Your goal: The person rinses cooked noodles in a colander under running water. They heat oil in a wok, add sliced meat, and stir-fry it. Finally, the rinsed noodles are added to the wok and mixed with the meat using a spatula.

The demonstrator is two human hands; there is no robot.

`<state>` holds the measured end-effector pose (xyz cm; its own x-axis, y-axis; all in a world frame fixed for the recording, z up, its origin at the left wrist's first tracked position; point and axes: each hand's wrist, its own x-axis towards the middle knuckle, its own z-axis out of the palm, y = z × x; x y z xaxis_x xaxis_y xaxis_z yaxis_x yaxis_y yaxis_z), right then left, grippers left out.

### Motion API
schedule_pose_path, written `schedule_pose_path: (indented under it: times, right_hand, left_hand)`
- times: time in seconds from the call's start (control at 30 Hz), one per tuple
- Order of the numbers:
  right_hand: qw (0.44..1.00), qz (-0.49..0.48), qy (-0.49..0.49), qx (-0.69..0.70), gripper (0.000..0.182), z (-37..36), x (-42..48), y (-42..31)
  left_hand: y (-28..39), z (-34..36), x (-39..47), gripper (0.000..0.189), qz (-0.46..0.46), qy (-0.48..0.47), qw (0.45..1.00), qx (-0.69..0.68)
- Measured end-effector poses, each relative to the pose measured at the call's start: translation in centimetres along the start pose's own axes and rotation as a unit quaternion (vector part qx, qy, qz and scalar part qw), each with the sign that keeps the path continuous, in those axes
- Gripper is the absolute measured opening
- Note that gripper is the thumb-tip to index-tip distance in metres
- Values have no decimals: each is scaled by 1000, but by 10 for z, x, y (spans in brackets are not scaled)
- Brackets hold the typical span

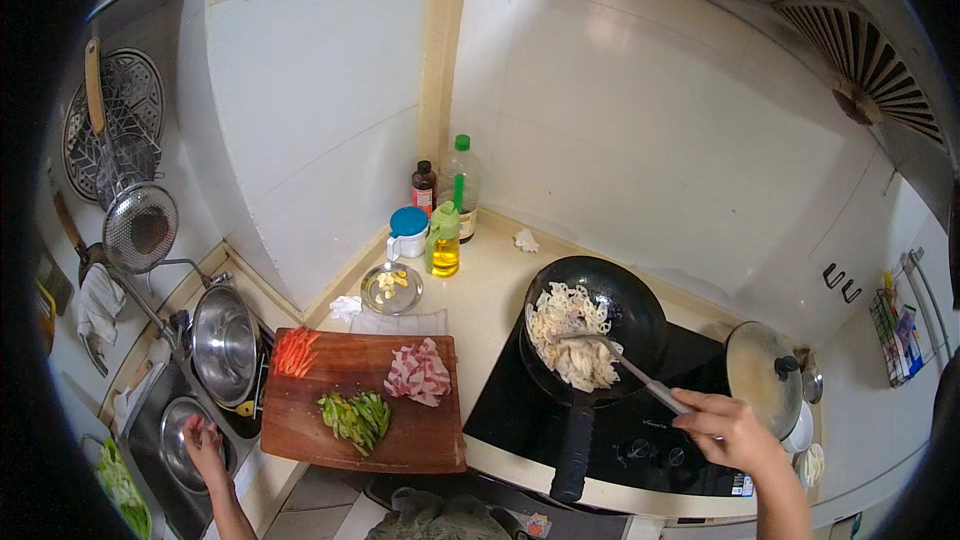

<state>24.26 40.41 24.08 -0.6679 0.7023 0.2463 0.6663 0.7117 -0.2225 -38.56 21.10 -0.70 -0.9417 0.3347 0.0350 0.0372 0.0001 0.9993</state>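
Observation:
My right hand grips the handle of a metal spatula, whose blade is among sliced lotus root and other pale food in a black wok on the cooktop. My left hand is over a round metal basin in the sink, fingers apart and apparently holding nothing. Between the two hands lies a wooden cutting board. On it are orange-red strips at the back left, sliced green peppers near the front and sliced raw meat at the right.
The wok's handle points towards me over the cooktop's front edge. A lidded pan is at the right. Behind the board stand a glass plate of chopped pieces, an oil bottle and other bottles. A metal pot sits by the sink.

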Motion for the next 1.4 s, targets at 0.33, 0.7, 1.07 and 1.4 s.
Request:
schedule_pose_path:
  times: [0.33, 0.7, 1.07, 1.4]
  right_hand:
    - [800, 482, 158, 321, 13, -47, 34, 98]
    - [748, 291, 305, 512, 6, 89, -15, 92]
    - [880, 373, 150, 253, 14, -44, 24, 52]
    - [643, 416, 254, 590, 20, 63, 17, 46]
  left_hand:
    - [-4, -4, -1, 33, -4, -5, 1000, 4]
    - [37, 81, -67, 26, -29, -138, 989, -50]
    - [71, 185, -161, 22, 185, -476, 855, 91]
    - [50, 144, -158, 25, 180, -466, 849, 170]
